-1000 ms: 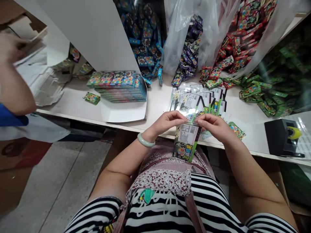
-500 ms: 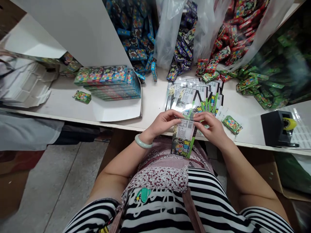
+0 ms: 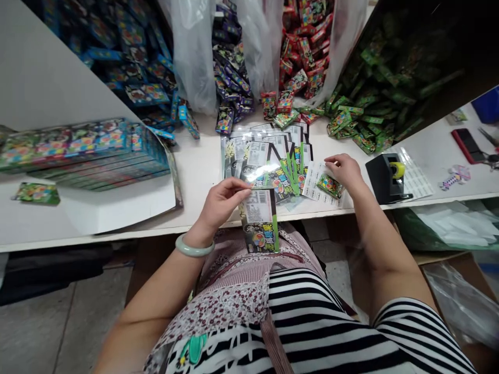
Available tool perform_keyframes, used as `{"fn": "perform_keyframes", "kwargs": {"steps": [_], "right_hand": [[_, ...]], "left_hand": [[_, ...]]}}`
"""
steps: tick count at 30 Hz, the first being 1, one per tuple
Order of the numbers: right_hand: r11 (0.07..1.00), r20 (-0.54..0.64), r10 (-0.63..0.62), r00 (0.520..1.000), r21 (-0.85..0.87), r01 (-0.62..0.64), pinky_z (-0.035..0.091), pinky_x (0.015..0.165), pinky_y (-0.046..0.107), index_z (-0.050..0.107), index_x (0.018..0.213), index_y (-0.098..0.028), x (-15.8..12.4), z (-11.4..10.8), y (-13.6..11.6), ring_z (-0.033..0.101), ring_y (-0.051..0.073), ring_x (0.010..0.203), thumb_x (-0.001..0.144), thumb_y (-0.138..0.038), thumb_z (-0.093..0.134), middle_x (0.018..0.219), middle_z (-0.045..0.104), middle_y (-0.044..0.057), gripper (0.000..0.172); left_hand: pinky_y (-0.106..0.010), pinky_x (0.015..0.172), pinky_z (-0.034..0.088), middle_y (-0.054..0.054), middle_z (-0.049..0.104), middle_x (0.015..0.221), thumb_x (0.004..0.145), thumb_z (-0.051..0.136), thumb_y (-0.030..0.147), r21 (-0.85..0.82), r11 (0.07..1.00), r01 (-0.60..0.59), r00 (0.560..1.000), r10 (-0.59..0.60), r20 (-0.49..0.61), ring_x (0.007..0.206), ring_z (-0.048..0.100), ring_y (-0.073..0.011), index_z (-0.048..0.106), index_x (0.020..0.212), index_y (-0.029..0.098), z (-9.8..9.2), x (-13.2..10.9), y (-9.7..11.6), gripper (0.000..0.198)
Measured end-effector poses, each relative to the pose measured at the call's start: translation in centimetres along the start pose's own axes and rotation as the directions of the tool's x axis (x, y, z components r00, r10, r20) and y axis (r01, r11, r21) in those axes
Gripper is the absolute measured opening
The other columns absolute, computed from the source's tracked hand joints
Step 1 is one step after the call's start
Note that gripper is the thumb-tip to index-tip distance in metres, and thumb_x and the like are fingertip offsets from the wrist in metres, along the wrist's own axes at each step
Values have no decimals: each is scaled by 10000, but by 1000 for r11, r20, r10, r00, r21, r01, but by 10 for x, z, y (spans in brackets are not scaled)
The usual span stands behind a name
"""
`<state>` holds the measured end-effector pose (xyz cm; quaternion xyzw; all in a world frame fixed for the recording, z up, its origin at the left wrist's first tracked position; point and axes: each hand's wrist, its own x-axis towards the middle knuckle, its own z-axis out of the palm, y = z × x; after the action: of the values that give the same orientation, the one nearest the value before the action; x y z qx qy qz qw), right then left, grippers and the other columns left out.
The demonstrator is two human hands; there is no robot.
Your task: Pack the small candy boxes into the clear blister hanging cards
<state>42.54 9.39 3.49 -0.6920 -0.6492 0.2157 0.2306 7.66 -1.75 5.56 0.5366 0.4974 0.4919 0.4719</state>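
Observation:
My left hand point(image 3: 223, 201) pinches the top of a clear printed packet point(image 3: 260, 222) with a barcode and a green stripe, holding it upright over my lap at the table's front edge. My right hand point(image 3: 343, 170) rests on the white table point(image 3: 202, 171) with its fingers curled over a small green sachet point(image 3: 328, 185) that lies on a sheet of barcode labels point(image 3: 314, 188). A fanned pile of the same printed packets point(image 3: 268, 153) lies between the two hands.
Heaps of small sachets fill the back: blue point(image 3: 144, 78), purple point(image 3: 230, 78), red point(image 3: 300, 57), green point(image 3: 374, 93), some in clear bags. A stack of filled display boxes point(image 3: 86, 153) stands at left. A black tape dispenser point(image 3: 386, 177) and a red phone point(image 3: 468, 145) sit at right.
My right hand let go of the packet's top and moved right onto the green sachet on the table. The left hand alone holds the packet. The view swung to the right.

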Motion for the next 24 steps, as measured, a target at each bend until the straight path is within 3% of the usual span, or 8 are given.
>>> {"fn": "perform_keyframes", "kwargs": {"steps": [3, 6, 10, 13, 15, 17, 21, 24], "right_hand": [[990, 69, 23, 997, -143, -13, 460, 872, 378, 767, 891, -157, 11, 3, 3, 616, 218, 849, 786, -290, 672, 1018, 704, 115, 195], [996, 109, 42, 993, -84, -33, 464, 826, 348, 736, 824, -169, 11, 11, 2, 617, 202, 820, 770, -289, 665, 914, 713, 78, 150], [971, 159, 105, 982, 197, -136, 489, 750, 339, 658, 762, -184, 4, 10, 14, 602, 176, 737, 724, -341, 697, 755, 665, 28, 166], [852, 215, 182, 960, 452, -263, 518, 729, 342, 591, 719, -197, -8, -6, 10, 618, 173, 739, 661, -409, 768, 715, 621, 13, 283], [807, 235, 123, 964, 542, -235, 522, 739, 339, 590, 725, -200, -21, -19, -11, 618, 165, 755, 645, -453, 801, 746, 624, 15, 339], [809, 281, -63, 958, 576, -116, 512, 766, 334, 625, 761, -204, -36, -28, -45, 605, 158, 771, 683, -476, 798, 797, 643, 22, 332], [824, 436, -382, 815, 560, 86, 488, 789, 350, 648, 741, -209, -62, -23, -118, 607, 191, 834, 766, -476, 758, 869, 671, 49, 290], [862, 475, -422, 772, 475, 179, 464, 751, 338, 655, 719, -199, -67, -5, -149, 601, 193, 825, 787, -395, 749, 870, 683, 57, 228]], "left_hand": [[-272, 690, 533, -19, 694, 807, 740, 804, 419, 15, 1000, 2, 1000, -2, 13, 759, 633, -142, 684, 799, 196, 5, 1, 0, 261], [-267, 677, 526, -18, 689, 804, 754, 795, 407, 24, 1000, 1, 1000, -2, 27, 747, 628, -137, 685, 814, 196, 4, 2, 2, 246], [-268, 663, 519, -16, 686, 806, 766, 785, 414, 31, 999, -9, 999, 8, 33, 737, 623, -139, 680, 822, 204, 0, 1, 2, 242], [-270, 694, 517, -11, 673, 812, 769, 787, 401, 22, 999, -37, 998, 35, 49, 764, 621, -138, 671, 829, 203, 3, 2, 0, 236], [-271, 711, 512, -8, 660, 815, 774, 787, 376, 12, 998, -56, 996, 55, 67, 778, 615, -135, 663, 834, 201, 9, 2, -1, 223], [-273, 721, 504, -7, 649, 821, 787, 780, 348, 2, 997, -74, 994, 74, 86, 786, 607, -134, 652, 835, 202, 14, 2, -2, 200], [-277, 743, 484, -9, 631, 834, 828, 736, 305, 11, 994, -113, 988, 111, 105, 798, 591, -134, 639, 844, 199, 22, 1, 1, 144], [-280, 751, 472, -9, 620, 829, 843, 702, 289, 31, 990, -134, 985, 130, 117, 803, 580, -139, 637, 860, 195, 23, 0, 3, 116]]}}
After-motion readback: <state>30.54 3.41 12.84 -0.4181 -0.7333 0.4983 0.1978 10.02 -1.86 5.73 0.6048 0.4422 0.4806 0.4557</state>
